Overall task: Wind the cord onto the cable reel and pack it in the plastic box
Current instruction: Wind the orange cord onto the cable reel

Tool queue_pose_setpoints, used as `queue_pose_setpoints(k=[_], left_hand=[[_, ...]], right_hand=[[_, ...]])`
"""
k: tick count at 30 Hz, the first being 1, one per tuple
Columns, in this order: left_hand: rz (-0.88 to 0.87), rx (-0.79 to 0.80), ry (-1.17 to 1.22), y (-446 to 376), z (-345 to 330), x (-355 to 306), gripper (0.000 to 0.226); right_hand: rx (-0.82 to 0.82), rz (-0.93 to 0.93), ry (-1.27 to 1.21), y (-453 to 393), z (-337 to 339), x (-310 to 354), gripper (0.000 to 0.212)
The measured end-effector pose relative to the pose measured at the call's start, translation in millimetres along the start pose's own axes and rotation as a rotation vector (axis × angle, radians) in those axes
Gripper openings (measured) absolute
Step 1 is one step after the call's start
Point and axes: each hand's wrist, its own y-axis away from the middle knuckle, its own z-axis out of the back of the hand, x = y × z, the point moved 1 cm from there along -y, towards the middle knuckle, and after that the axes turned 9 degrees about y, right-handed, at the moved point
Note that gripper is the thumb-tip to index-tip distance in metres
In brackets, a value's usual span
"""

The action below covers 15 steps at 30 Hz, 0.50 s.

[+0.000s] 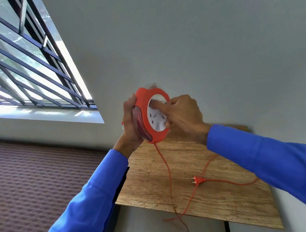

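Note:
I hold an orange cable reel (144,116) with a white socket face up in the air above a wooden table (214,200). My left hand (130,125) grips the reel's rim and back. My right hand (182,112) rests on the white face, index finger pressed into it. An orange cord (168,169) hangs from the reel's bottom, loops past the table's front edge, then runs back over the tabletop. Its two-pin plug (197,180) lies on the table to the right. No plastic box is in view.
A grey wall stands behind the table. A barred window (19,60) is at the upper left, and a brown patterned surface (33,185) lies to the left of the table. Blue sleeves cover both my arms.

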Motion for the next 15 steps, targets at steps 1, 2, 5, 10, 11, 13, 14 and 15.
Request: queue_pose_setpoints(k=[1,2,5,10,11,13,14,15], left_hand=[[-0.016,-0.017,-0.011,0,-1,0,0.112],[-0.036,-0.033,-0.022,0,-2,1,0.109],[-0.103,-0.048,-0.061,2,1,7,0.108],[-0.124,0.007,-0.16,1,18,14,0.113],[-0.115,0.009,-0.155,1,20,14,0.114],[-0.121,-0.01,-0.102,3,26,14,0.111],[-0.128,-0.029,-0.077,5,27,13,0.105],[-0.127,-0.036,-0.066,6,27,12,0.099]], right_hand=[[0.047,-0.073,-0.063,-3,0,-1,0.074],[0.077,-0.123,-0.118,-5,-1,-3,0.075],[0.092,-0.223,-0.243,-5,-8,-8,0.072],[0.291,-0.407,-0.365,-2,-16,-15,0.07],[0.367,-0.437,-0.412,-1,-15,-17,0.069],[0.478,-0.49,-0.552,2,-12,-24,0.066],[0.509,-0.502,-0.609,3,-11,-27,0.062],[0.525,-0.5,-0.64,4,-11,-30,0.057]])
